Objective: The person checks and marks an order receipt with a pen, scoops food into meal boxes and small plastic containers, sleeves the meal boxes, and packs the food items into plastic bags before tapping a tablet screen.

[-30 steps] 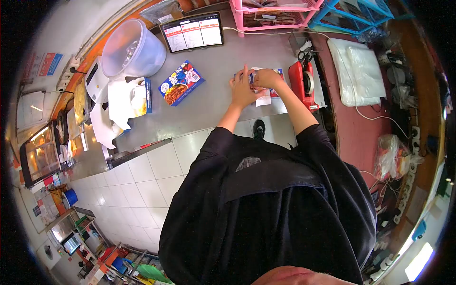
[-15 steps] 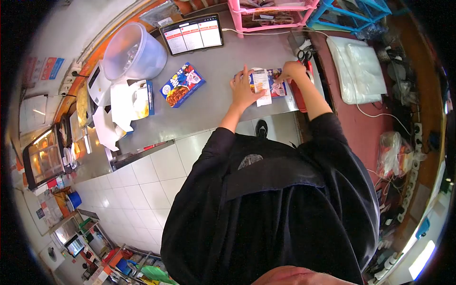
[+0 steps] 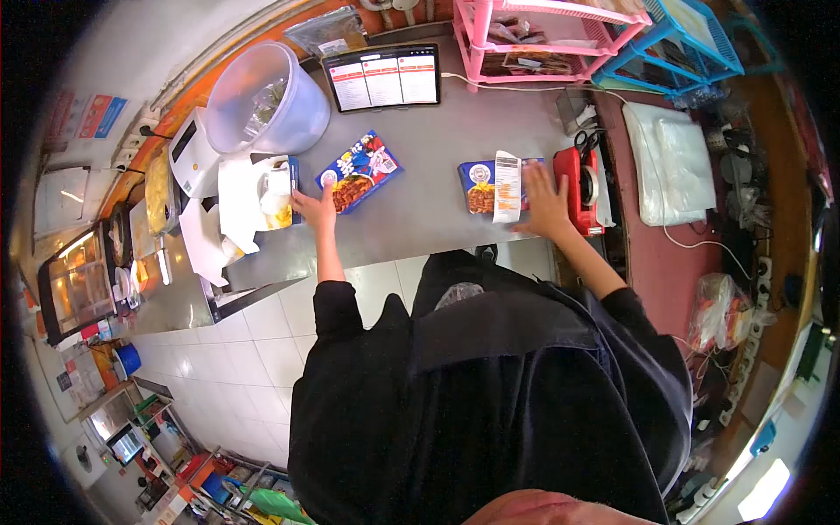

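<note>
My left hand (image 3: 317, 210) is at the gap between two boxes, thumb and fingers apart. Its thumb is at the lower left edge of a blue food box (image 3: 372, 171) with a picture of a dish. The fingers reach toward an opened box (image 3: 284, 188) with white flaps and a blue edge; whether they touch it I cannot tell. On the right, my right hand (image 3: 548, 208) lies with spread fingers over the right end of another blue food box (image 3: 478, 188). A printed paper slip (image 3: 507, 188) lies across that box. Beside this hand stands a red tape dispenser (image 3: 575, 188).
A translucent bucket (image 3: 302, 114) holding plastic packets stands at the back left, beside a tablet (image 3: 385, 79). Pink (image 3: 477, 44) and blue (image 3: 682, 87) racks are at the back. Black scissors (image 3: 586, 140) and clear plastic bags (image 3: 669, 166) are at the right.
My left hand has left the slip-covered box and moved left to the other boxes. My right hand has opened out flat over the right end of the slip-covered box. The view has shifted slightly.
</note>
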Action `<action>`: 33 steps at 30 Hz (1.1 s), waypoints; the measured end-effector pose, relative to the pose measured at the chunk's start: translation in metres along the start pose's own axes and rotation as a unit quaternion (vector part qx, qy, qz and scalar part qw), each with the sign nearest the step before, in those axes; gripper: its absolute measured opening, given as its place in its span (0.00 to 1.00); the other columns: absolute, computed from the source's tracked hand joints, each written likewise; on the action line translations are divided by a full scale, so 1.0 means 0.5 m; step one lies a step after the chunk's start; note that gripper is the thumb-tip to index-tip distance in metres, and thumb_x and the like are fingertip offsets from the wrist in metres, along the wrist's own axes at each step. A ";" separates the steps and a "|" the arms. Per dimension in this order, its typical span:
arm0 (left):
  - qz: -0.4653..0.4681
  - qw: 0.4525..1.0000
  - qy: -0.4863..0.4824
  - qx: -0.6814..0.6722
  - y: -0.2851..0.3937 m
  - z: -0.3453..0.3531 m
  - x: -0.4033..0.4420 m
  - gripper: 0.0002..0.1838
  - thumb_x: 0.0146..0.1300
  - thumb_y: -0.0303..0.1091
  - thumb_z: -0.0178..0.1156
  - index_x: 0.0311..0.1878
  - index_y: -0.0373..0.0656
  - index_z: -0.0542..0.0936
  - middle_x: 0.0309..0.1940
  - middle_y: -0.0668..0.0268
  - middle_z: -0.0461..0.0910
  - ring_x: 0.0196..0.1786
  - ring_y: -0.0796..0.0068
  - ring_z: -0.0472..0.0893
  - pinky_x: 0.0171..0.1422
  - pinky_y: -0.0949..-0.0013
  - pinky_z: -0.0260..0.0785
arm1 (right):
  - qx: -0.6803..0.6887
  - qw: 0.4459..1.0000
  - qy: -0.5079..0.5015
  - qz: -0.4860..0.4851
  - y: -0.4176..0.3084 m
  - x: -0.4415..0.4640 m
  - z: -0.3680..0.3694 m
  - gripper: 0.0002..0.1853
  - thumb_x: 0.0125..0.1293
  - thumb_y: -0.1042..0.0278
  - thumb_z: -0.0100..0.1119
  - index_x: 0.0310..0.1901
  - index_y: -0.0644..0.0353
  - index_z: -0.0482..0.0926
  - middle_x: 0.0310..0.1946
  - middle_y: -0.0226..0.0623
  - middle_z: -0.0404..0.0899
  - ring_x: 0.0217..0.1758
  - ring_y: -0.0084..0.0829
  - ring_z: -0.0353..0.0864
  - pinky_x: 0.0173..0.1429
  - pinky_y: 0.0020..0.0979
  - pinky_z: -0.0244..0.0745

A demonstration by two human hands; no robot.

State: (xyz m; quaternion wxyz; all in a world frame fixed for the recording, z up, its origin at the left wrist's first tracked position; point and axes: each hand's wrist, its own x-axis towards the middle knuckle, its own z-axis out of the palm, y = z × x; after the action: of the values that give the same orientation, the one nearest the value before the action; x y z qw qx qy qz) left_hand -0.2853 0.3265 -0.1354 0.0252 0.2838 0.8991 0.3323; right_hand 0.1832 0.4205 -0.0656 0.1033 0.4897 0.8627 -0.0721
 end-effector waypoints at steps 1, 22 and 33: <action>0.033 0.999 -0.011 0.017 -0.015 0.011 -0.006 0.51 0.54 0.55 0.66 0.69 0.31 0.51 0.68 0.44 0.50 0.69 0.44 0.54 0.70 0.54 0.54 | -0.057 0.993 -0.042 0.094 -0.003 0.001 -0.010 0.75 0.23 0.35 0.76 0.72 0.61 0.41 0.74 0.50 0.38 0.76 0.54 0.34 0.68 0.65 0.39; -0.115 0.835 -0.346 -0.412 0.100 0.146 -0.138 0.28 0.70 0.40 0.49 0.69 0.40 0.59 0.60 0.60 0.69 0.60 0.70 0.70 0.63 0.66 0.62 | 0.165 0.968 0.099 -0.161 -0.152 0.144 -0.282 0.60 0.25 0.56 0.75 0.69 0.36 0.56 0.59 0.51 0.62 0.62 0.52 0.62 0.66 0.54 0.55; -0.140 0.852 -0.254 -0.436 0.265 0.065 -0.195 0.27 0.70 0.49 0.42 0.66 0.42 0.65 0.66 0.62 0.65 0.67 0.65 0.64 0.71 0.55 0.50 | 0.383 0.871 0.308 0.015 0.212 0.035 -0.292 0.33 0.47 0.69 0.67 0.59 0.57 0.70 0.57 0.46 0.71 0.64 0.44 0.67 0.66 0.39 0.62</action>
State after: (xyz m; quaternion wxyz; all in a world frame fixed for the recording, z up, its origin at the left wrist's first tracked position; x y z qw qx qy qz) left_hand -0.1306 0.3760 -0.0935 0.4203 0.1897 0.6540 0.5997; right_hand 0.2499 0.5221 0.0692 -0.3617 0.5012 0.7483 -0.2408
